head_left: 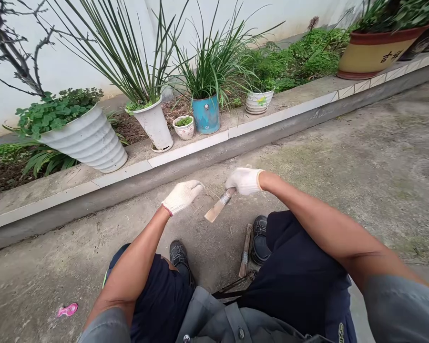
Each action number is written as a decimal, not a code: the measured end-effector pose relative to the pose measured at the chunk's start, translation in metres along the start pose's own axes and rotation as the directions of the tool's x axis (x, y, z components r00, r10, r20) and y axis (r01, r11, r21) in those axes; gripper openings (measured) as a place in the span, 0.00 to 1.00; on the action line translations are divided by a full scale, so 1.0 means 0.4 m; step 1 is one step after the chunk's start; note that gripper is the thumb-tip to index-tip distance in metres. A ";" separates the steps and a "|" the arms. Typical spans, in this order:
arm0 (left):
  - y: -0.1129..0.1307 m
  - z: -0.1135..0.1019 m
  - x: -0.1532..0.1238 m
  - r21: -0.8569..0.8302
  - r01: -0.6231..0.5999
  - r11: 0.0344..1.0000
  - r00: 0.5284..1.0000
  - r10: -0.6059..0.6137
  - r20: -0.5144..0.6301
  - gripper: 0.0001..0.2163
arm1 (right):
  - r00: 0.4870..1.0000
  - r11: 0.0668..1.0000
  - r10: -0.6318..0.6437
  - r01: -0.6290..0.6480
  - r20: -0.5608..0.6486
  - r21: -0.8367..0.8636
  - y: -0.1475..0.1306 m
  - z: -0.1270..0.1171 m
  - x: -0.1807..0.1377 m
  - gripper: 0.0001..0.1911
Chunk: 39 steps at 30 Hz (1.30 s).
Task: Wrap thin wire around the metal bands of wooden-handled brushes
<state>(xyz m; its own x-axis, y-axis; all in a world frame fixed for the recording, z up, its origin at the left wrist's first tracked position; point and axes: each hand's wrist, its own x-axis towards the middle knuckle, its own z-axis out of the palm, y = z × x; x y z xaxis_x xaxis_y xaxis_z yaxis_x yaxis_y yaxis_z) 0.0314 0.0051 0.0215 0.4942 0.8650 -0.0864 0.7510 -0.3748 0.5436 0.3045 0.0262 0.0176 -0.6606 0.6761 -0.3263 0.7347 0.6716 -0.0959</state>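
Both of my hands wear white knit gloves. My right hand is closed around a flat piece of wood with a pale end that slants down to the left. A band of grey wire or cord is wound around it just beside my fingers. Between the hands runs a thin strand, and my left hand pinches its far end. On the ground by my right shoe lies a second wooden piece, also wrapped near its lower end.
A low tiled ledge crosses in front, bearing a ribbed white pot, a tall white pot, a blue container and smaller pots. Dark thin tools lie between my feet. A pink object rests on the concrete at left.
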 end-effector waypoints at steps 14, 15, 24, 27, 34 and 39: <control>0.041 0.060 -0.025 -0.411 0.069 0.909 0.938 0.081 0.337 0.21 | 0.791 0.851 0.458 -0.522 -0.406 -0.058 0.018 -0.050 0.032 0.13; 0.034 0.048 -0.023 -0.333 0.059 0.941 0.949 0.051 0.312 0.20 | 0.800 0.831 0.467 -0.542 -0.377 -0.121 0.021 -0.044 0.034 0.12; 0.007 -0.003 0.001 -0.115 0.076 0.990 0.997 -0.075 0.008 0.18 | 0.987 0.990 -0.110 0.119 -0.115 0.073 -0.016 -0.029 -0.009 0.07; 0.035 0.045 -0.007 -0.308 0.066 0.949 0.990 -0.023 0.141 0.20 | 0.966 0.956 0.070 0.006 -0.249 0.293 -0.034 -0.049 -0.007 0.11; 0.066 0.092 -0.032 -0.446 0.062 0.893 0.928 0.113 0.356 0.19 | 0.812 0.877 0.421 -0.478 -0.404 -0.046 0.030 -0.054 0.034 0.12; 0.012 0.031 -0.008 -0.088 0.047 0.995 0.988 -0.033 0.148 0.18 | 0.960 0.916 0.254 -0.278 -0.119 -0.289 0.034 -0.019 0.016 0.06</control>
<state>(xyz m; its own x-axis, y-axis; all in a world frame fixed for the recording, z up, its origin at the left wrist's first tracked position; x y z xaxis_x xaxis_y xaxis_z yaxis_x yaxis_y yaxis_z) 0.0387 -0.0037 0.0138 0.5282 0.8182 -0.2272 0.7319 -0.3030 0.6103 0.3091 0.0419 0.0215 -0.4658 0.8557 -0.2255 0.8122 0.5145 0.2750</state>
